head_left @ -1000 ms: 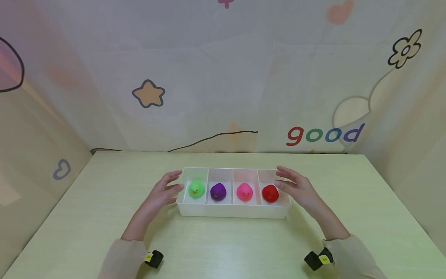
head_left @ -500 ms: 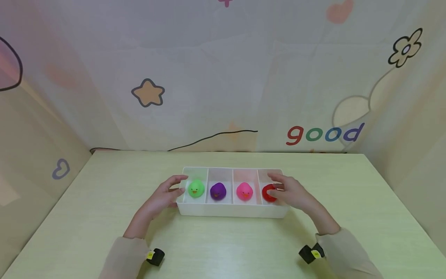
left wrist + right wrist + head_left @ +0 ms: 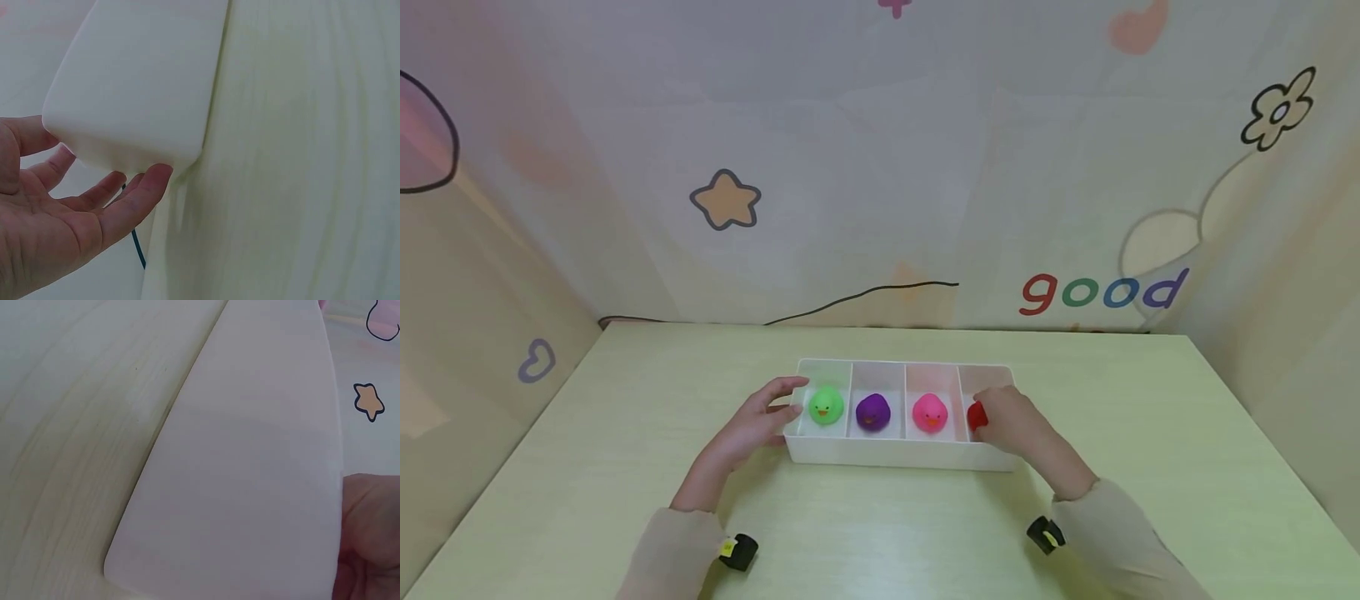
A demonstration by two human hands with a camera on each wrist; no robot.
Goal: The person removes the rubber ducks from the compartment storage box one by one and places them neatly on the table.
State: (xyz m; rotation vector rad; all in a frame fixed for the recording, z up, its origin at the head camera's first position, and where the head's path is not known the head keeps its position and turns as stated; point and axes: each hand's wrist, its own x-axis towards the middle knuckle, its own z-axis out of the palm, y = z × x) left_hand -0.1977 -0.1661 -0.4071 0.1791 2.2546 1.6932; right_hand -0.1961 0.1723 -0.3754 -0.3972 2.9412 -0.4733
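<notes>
A white divided tray (image 3: 898, 452) holds four compartments' worth of small toys: a green duck (image 3: 826, 406), a purple one (image 3: 873, 412), a pink one (image 3: 930, 413) and a red one (image 3: 977, 416). My left hand (image 3: 756, 427) grips the tray's left end; in the left wrist view that hand (image 3: 75, 215) has its thumb at the rim and fingertips against the end wall. My right hand (image 3: 1017, 425) is down in the rightmost compartment, fingers curled on the red duck and covering most of it. The right wrist view shows the tray's outer wall (image 3: 231, 462) and part of that hand (image 3: 372, 531).
The pale wooden table (image 3: 880, 533) extends around the tray. A printed curtain (image 3: 850, 167) with a star, a flower and the word "good" hangs behind it and at both sides. A black device (image 3: 739, 552) sits at the left cuff, another (image 3: 1046, 535) at the right.
My right hand has moved left and down from the tray's right edge onto the red duck, its fingers curling. My left hand has come a little closer around the left end.
</notes>
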